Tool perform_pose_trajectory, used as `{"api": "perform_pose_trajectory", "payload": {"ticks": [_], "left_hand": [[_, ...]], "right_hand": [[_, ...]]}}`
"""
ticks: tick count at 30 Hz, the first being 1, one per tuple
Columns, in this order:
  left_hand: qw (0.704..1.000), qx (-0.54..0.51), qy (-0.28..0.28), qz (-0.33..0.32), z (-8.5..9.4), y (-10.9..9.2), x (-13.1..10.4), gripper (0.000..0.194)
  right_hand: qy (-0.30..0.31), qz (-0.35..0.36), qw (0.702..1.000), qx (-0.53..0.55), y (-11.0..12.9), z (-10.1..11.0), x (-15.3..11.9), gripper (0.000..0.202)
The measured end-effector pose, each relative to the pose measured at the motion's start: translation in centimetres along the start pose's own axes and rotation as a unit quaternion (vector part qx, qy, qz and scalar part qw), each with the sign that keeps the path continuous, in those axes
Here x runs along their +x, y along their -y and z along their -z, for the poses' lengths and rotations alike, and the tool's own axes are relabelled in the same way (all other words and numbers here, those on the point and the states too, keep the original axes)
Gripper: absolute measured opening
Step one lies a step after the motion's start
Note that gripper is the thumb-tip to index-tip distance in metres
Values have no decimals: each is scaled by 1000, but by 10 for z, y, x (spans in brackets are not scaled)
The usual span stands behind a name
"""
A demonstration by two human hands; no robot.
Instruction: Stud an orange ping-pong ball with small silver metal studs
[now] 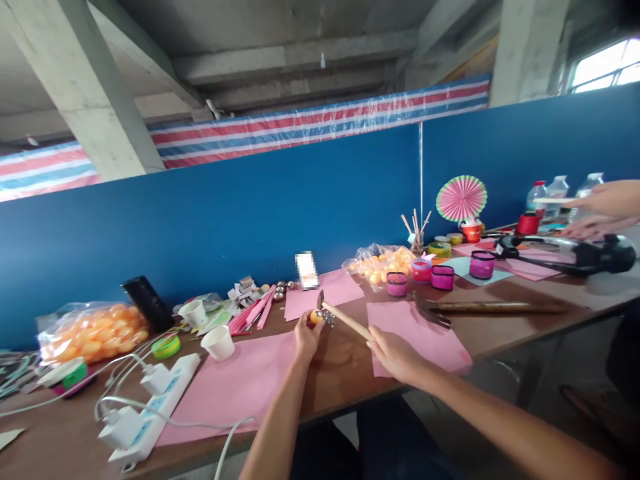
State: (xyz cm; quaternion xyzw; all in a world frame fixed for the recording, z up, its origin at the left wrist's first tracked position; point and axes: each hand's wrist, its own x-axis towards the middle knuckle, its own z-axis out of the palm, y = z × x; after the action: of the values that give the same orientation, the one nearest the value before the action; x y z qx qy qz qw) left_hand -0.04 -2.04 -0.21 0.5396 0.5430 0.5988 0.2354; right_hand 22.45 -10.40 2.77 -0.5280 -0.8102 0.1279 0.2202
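Observation:
My left hand (306, 338) is closed around an orange ping-pong ball (316, 317), held just above the table near its front. Beside the ball is a small shiny silver cluster (328, 318), too small to make out clearly. My right hand (393, 350) grips a small hammer (349, 321) by the end of its pale wooden handle. The dark hammer head is right over the ball; whether they touch, I cannot tell. Pink paper sheets (240, 380) lie on either side of my hands. A white paper cup (219, 343) stands left of them.
A larger hammer (495, 307) lies to the right, near purple-banded rings (443, 277). Bags of orange balls (100, 331) sit left and at the back. A power strip (155, 410) with cables lies front left. Another person's hands (600, 208) hold a stick at far right.

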Motion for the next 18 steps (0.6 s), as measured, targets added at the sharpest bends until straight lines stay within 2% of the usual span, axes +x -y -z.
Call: {"api": "perform_pose_trajectory", "payload": {"ticks": [4, 9, 13, 18], "left_hand": [[1000, -7, 10, 3, 1, -2, -1, 35], [1000, -10, 11, 4, 2, -2, -1, 35], [1000, -16, 11, 8, 2, 0, -1, 34], [1000, -28, 1, 13, 2, 0, -1, 35]], "right_hand": [[24, -3, 1000, -3, 1, -1, 2, 12], [-1, 1, 1000, 18, 1, -2, 4, 15], [22, 21, 999, 16, 3, -1, 4, 15], [-11, 8, 999, 49, 7, 0, 6, 14]]}}
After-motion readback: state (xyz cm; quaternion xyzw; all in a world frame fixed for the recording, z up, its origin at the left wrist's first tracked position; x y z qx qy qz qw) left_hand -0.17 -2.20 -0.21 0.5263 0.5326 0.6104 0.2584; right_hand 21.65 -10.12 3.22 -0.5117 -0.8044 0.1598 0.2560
